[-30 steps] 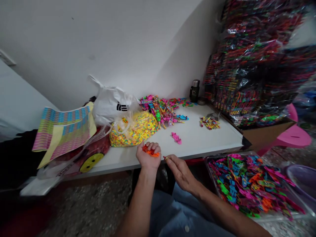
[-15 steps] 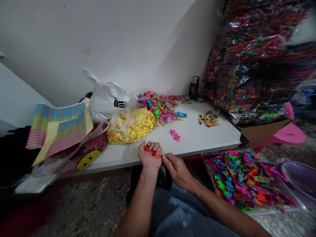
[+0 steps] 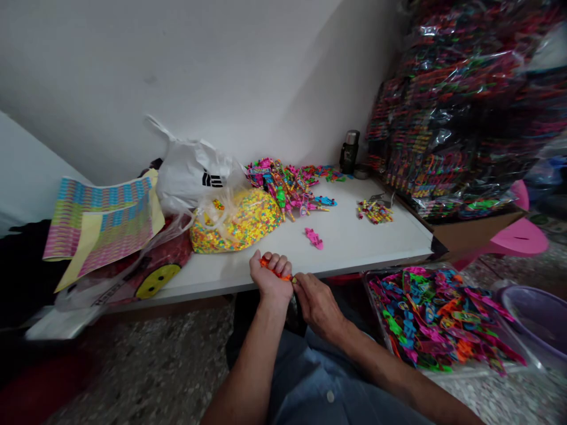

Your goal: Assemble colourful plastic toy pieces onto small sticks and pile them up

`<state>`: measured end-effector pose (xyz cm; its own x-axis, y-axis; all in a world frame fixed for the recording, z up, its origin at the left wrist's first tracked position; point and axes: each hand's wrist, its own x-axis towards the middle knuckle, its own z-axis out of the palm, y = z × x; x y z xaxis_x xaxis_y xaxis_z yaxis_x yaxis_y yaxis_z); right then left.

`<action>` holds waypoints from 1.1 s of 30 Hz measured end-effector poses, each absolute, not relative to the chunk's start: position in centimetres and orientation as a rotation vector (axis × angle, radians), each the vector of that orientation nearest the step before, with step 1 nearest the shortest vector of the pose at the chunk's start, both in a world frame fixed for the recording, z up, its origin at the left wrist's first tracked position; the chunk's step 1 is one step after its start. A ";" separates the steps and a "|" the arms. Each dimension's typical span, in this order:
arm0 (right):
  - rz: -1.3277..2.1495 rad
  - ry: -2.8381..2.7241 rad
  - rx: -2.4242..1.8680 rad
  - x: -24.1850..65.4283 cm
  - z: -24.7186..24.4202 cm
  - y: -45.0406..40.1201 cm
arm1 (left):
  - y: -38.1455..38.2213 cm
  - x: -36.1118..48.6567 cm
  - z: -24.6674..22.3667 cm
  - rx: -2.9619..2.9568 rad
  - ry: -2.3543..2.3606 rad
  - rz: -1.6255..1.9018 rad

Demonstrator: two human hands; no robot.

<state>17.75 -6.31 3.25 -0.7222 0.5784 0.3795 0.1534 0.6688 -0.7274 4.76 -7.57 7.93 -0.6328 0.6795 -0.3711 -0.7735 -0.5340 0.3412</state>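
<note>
Orange plastic toy piece (image 3: 282, 275) lies clenched in the left grip (image 3: 269, 278), fingers curled shut to steady it, while the right grip (image 3: 318, 305) pinches its far end closed.

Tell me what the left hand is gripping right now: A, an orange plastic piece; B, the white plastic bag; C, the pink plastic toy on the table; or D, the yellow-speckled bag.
A. The fingers of the left hand curl around an orange plastic piece, and the right hand sits at its far end.
</note>
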 end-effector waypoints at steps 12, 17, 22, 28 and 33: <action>1.077 -2.247 -0.496 17.7 2.4 -5.9 | -7.7 5.4 6.2 -0.263 0.625 2.195; 1.066 -2.251 -0.489 17.7 2.3 -5.9 | -7.6 5.6 6.3 -0.274 0.588 2.195; 1.075 -2.253 -0.533 17.4 2.3 -5.9 | -7.3 5.2 6.3 -0.292 0.564 2.154; 1.091 -2.158 -0.700 14.8 3.0 -1.2 | -3.5 1.6 6.0 -0.015 0.741 2.086; 0.755 -2.149 -0.892 8.5 6.2 8.3 | -1.0 -0.3 2.1 0.320 1.338 2.069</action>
